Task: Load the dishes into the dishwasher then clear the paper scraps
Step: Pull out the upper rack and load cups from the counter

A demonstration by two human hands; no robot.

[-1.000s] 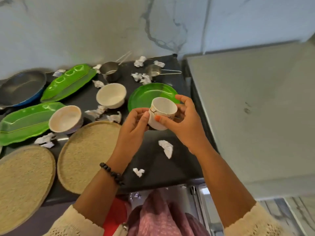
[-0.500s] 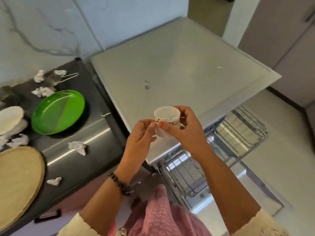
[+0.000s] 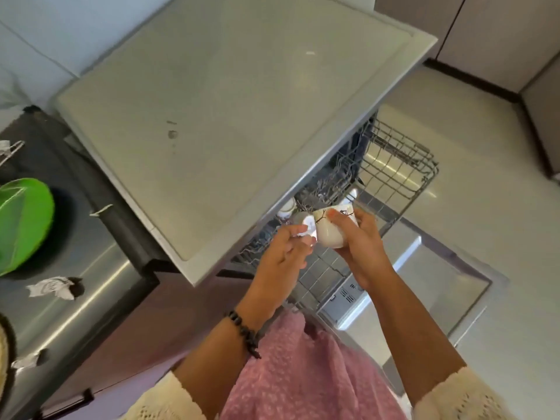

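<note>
While held above pulled-out dishwasher rack, white cup w/ dark line pattern noted tipped over, base toward camera, rim pointing down-away at rack. Gripped by right hand: fingers curled round far side, thumb across near side by the pattern. Left hand just beside cup on its left, fingers loosely extended, fingertips at or near cup's rim; actual contact cannot be confirmed, blur + glare at that spot. Nothing seen held in left hand. Dark bead bracelet on left wrist; cream knit cuffs on both arms, pink garment below.

Rack: wire, grey, extended out from under pale grey countertop, over open dishwasher door. Second small patterned cup already in rack, near its back-left corner, just under countertop edge. Other items there too blurred to ID.

Left of frame: dark/steel counter. Green plate at its left edge, partly cut off by frame. Crumpled paper scrap near counter's front half, well apart from plate; smaller scrap nearer front-left corner. Woven mat edge just visible at far left. Wire handle + another scrap at upper-left edge, mostly out of frame.
</note>
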